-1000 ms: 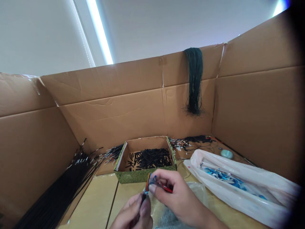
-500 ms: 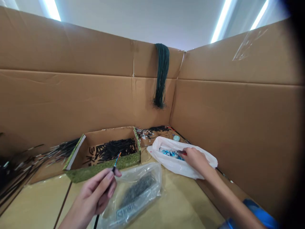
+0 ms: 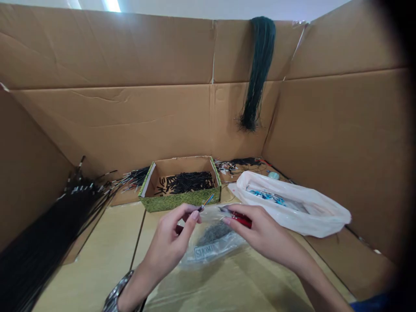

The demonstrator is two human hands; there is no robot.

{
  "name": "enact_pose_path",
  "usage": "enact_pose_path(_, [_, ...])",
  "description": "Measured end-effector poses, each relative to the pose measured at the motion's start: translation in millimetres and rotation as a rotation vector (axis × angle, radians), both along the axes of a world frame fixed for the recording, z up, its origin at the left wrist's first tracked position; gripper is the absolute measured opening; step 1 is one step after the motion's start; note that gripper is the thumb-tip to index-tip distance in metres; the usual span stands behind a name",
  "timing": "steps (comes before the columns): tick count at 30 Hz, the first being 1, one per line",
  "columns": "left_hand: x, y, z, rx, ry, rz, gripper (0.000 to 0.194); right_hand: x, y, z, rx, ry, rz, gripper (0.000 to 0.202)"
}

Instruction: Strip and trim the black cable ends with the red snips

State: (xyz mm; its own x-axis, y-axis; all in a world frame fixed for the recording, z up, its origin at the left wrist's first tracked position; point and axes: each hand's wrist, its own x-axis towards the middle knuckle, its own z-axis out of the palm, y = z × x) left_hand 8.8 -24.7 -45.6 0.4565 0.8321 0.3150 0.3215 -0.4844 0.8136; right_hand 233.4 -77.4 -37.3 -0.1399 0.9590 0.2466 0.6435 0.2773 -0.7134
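My left hand [image 3: 172, 234] pinches the end of a black cable, from which thin coloured wires [image 3: 208, 199] stick out, orange and blue among them. To its right, my right hand [image 3: 268, 234] is closed around a red-handled tool [image 3: 242, 219] with a pointed metal tip; fingers hide its exact kind. The tip points at the wires, with a small gap between. Beneath both hands lies a clear plastic bag [image 3: 224, 249] with a dark grey bundle inside and printed letters on it.
Short black tubes lie in a green-sided box [image 3: 182, 201]. A white bag-lined tray [image 3: 312, 212] holds blue and white bits. Long black cables [image 3: 48, 234] spread at left. Dark green strands [image 3: 260, 69] hang over the cardboard wall [image 3: 146, 112]. A small pale round item [image 3: 273, 175] sits behind the tray.
My right hand has come out of the white tray with the red-handled tool, moving left towards the wires. My left hand has shifted towards it with the cable. The view has turned left and down.
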Motion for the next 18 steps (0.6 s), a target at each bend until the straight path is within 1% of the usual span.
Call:
enact_pose_path(2, [-1.6,2.2,-2.0,0.052,0.024,0.009,0.024,-10.8,-0.7,2.8,-0.011,0.001,0.042,0.020])
enact_pose_path(4, [-2.0,4.8,-5.6,0.101,0.043,0.015,0.019,-16.3,-0.6,1.9,-0.018,-0.002,0.034,0.017])
enact_pose_path(6, [-1.2,6.2,-10.3,0.151,0.050,0.021,0.015,-20.7,0.2,-3.9,-0.011,0.037,-0.022,0.013])
enact_pose_path(9, [1.8,5.1,-17.8,0.184,0.050,0.014,0.013,-31.2,3.3,-20.9,-0.004,0.249,-0.148,0.011])
enact_pose_path(11, [3.8,2.9,-22.1,0.154,0.049,-0.009,0.014,-41.0,6.4,-33.8,0.021,0.399,-0.230,0.017])
enact_pose_path(13, [4.7,0.5,-24.5,0.105,0.048,-0.033,0.014,-50.3,9.4,-43.8,0.084,0.466,-0.263,0.018])
enact_pose_path(15, [4.3,-1.5,-24.4,0.044,0.042,-0.051,0.013,-56.0,11.8,-49.2,0.175,0.446,-0.232,0.017])
enact_pose_path(18, [2.1,-3.3,-19.9,-0.103,0.003,-0.058,0.015,-55.0,13.6,-51.6,0.320,0.311,-0.139,0.011])
